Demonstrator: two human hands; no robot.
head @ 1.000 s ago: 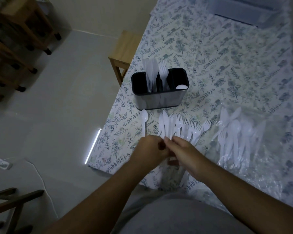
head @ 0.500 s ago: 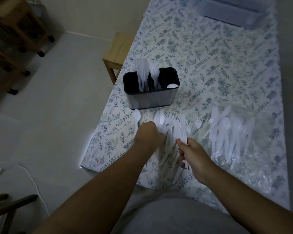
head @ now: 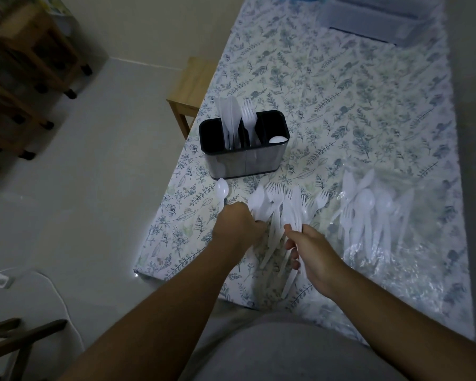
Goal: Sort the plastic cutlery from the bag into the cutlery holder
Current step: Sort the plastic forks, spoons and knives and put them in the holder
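Left hand: your fingers curl into the loose cutlery pile on the tablecloth, gripping white pieces at their handles; which ones, you cannot tell. 1 lone spoon lies just left of the pile, near your knuckles. Cutlery holder: beyond the pile, knives in the left slot, forks in the middle, 1 spoon bowl showing in the right slot. Right hand: closed round a bunch of white pieces, heads pointing away from you. Bag: clear plastic, right of the pile, more cutlery inside. Advice: gather 1 type per hand, align the handles, then drop each bunch handle-first into its matching slot.
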